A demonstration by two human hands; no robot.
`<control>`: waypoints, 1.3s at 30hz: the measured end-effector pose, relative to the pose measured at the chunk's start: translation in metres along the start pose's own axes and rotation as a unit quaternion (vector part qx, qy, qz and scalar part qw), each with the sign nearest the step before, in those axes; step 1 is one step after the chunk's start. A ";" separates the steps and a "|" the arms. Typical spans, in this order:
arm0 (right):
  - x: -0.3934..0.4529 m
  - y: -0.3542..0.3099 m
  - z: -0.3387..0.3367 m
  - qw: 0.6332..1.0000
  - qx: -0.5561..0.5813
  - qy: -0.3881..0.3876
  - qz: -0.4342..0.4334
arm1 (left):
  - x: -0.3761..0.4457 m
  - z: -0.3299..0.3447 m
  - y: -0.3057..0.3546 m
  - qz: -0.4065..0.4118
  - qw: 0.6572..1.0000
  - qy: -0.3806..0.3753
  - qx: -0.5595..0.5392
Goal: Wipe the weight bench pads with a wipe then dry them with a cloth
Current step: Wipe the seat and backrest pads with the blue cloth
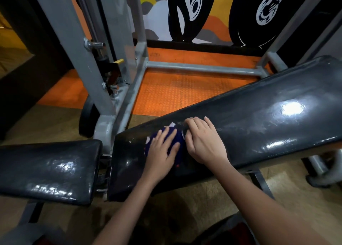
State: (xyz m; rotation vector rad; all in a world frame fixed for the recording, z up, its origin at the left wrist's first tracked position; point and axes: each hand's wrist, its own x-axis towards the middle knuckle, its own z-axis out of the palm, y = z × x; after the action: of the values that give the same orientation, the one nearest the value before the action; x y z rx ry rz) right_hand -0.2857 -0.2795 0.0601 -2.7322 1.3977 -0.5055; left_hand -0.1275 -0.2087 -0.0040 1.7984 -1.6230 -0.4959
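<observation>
Black vinyl, glossy under the lights, covers the long back pad [259,119], which slants from about seven o'clock up toward two o'clock, with the shorter seat pad [50,169] lying at nine o'clock across a narrow gap. Near the back pad's lower end the left hand [161,152] lies flat, fingers straight and spread, pressing a dark blue cloth [175,139] with white patches against the vinyl. Just beside it at three o'clock, the right hand [205,143] rests on the pad with fingers curled under at the cloth's edge; whether they pinch the fabric I cannot tell. No separate wipe is in view, so this looks like the drying step, judged by the cloth and the sheen on the pad. Next would likely call for long, firm strokes up the pad toward two o'clock, then across to the seat pad. Beyond stand the grey steel frame [88,63] and orange studded floor mat [177,91].
</observation>
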 end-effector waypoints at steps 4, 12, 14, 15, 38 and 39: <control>0.004 -0.005 -0.005 0.999 0.036 -0.013 0.034 | -0.004 -0.024 -0.017 -0.091 0.975 0.054 -0.197; 0.004 -0.088 0.041 0.976 -0.041 -0.195 -0.093 | -0.003 -0.042 -0.079 -0.211 0.966 0.127 -0.079; 0.000 -0.087 0.047 0.972 -0.070 -0.201 -0.100 | -0.007 -0.033 -0.084 -0.218 0.971 0.085 -0.046; 0.000 -0.081 0.046 0.973 -0.078 -0.194 -0.099 | -0.007 -0.029 -0.084 -0.211 0.974 0.082 -0.025; -0.009 0.041 -0.036 0.988 -0.082 -0.120 -0.043 | 0.075 -0.007 0.007 -0.179 0.984 -0.005 -0.007; -0.018 0.065 -0.059 0.990 -0.081 -0.105 -0.046 | 0.078 -0.010 0.015 -0.200 0.980 -0.017 -0.005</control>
State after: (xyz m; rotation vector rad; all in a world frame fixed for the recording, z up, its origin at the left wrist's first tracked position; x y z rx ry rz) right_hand -0.3640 -0.2970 0.0997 -2.8844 1.3205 -0.1051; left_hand -0.1192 -0.2825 0.0253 2.1266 -1.2752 -0.7143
